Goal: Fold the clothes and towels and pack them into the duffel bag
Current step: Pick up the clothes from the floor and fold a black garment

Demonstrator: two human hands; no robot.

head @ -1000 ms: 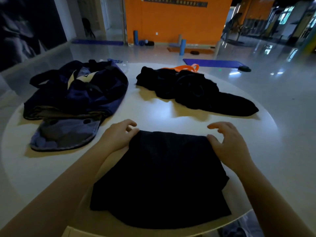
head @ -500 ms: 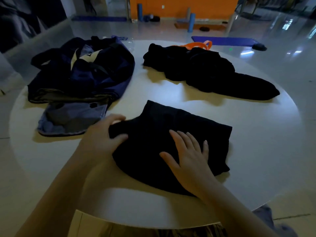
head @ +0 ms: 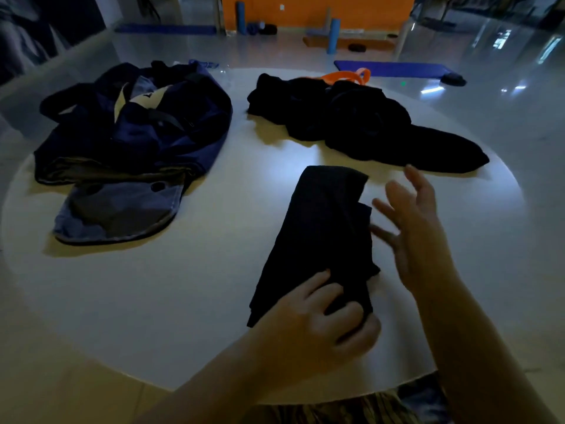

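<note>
Gripping the near end of a folded black garment [head: 324,240], the left hand [head: 318,325] curls its fingers into the cloth, while the right hand [head: 412,237] hovers beside it, fingers spread and blurred. Both work on a round white desk [head: 214,286] in a dim gym with an orange wall [head: 305,7]. Farther back lie a navy duffel bag [head: 134,133] and a crumpled black pile [head: 351,123], its separate pieces hard to tell apart.

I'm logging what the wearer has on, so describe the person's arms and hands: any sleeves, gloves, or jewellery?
Both forearms are bare with no sleeves in view. The left hand and right hand wear no gloves, and no rings, watch or bracelet show, though the right hand is motion-blurred and the light is dim.
</note>
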